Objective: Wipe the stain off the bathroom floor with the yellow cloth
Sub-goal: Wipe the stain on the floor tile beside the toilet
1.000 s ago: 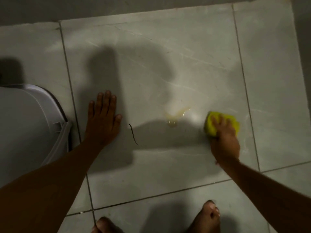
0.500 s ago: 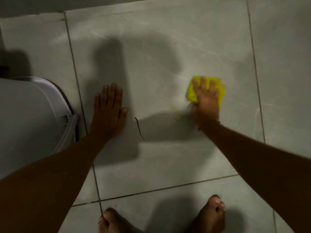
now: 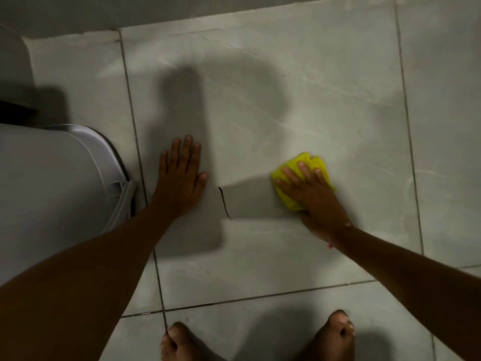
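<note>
My right hand point(image 3: 311, 195) presses the crumpled yellow cloth point(image 3: 309, 162) flat against the pale grey floor tile point(image 3: 286, 87), fingers spread over it. The cloth sits near the middle of the tile, and the stain itself does not show, either hidden under the cloth and hand or gone. My left hand point(image 3: 179, 178) lies flat on the same tile to the left, palm down, fingers apart, holding nothing. A thin dark curved line point(image 3: 224, 203) marks the tile between the two hands.
A white toilet point(image 3: 52, 191) fills the left side, close to my left arm. My two bare feet point(image 3: 335, 337) stand at the bottom edge. The base of the wall point(image 3: 130, 11) runs along the top.
My right hand has dragged the cloth back towards me and slightly left over the spot where the yellowish stain lay a second ago. My left hand has stayed planted.
</note>
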